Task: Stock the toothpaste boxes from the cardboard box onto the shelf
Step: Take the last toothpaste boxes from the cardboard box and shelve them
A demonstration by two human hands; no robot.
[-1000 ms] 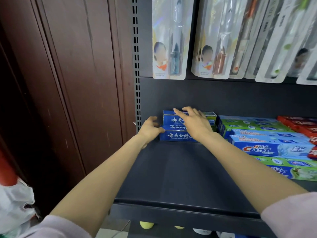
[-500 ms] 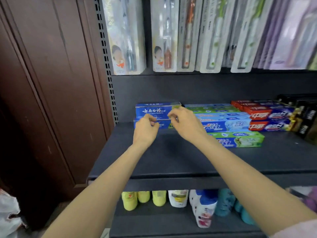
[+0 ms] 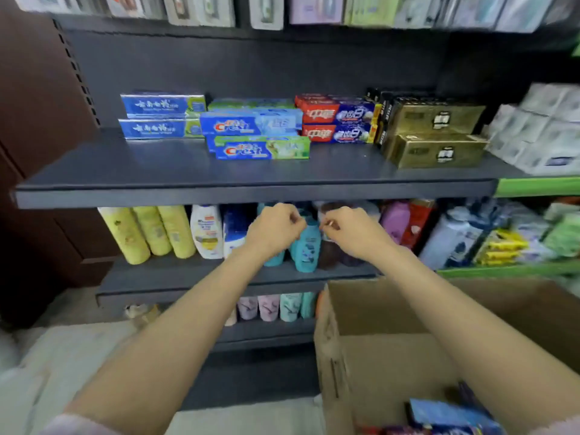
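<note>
Two blue toothpaste boxes [image 3: 161,116] lie stacked at the left end of the dark grey shelf [image 3: 125,171], against its back wall. My left hand [image 3: 274,229] and my right hand [image 3: 353,230] hover side by side below the shelf's front edge, fingers loosely curled, nothing in either. The open cardboard box [image 3: 370,312] stands at the lower right, under my right forearm. Blue toothpaste boxes [image 3: 448,414] lie at its bottom.
Crest boxes [image 3: 257,138], red and blue boxes [image 3: 339,120] and gold boxes [image 3: 434,136] fill the shelf to the right. Shampoo bottles [image 3: 204,230] stand on the shelf below. Toothbrush packs [image 3: 266,9] hang above. A brown wooden panel [image 3: 34,98] is on the left.
Both hands have let go of the blue boxes on the shelf and pulled back and down. The view has dropped, and the cardboard box has come into sight.
</note>
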